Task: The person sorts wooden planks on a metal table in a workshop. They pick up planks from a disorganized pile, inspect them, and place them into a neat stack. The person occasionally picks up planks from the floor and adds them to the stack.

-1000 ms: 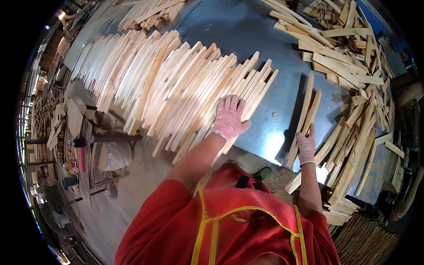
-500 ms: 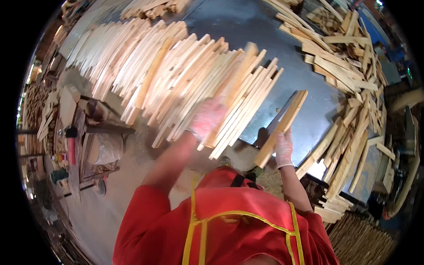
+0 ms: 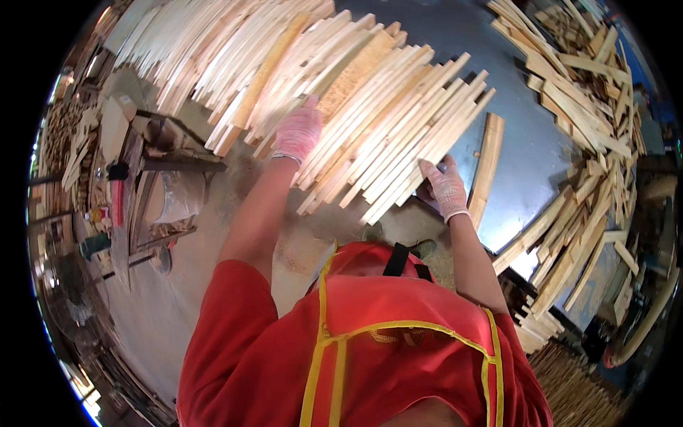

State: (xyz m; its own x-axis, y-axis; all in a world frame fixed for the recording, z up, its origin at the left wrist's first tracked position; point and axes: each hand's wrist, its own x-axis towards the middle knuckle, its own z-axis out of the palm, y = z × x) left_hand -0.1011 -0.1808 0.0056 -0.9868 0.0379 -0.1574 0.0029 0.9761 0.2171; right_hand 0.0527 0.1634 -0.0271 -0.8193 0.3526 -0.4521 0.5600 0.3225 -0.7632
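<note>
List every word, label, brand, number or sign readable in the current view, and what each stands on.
Nothing can be read with certainty.
Red apron: a small yellowish mark on the chest, too unclear to read.
Wood strips: no lettering that I can make out.
Workshop background: too small or blurred to tell.

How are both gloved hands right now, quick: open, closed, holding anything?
Left hand: on the wooden strips; its grip cannot be told.
Right hand: open, at the strips' right edge, nothing visibly held.
</note>
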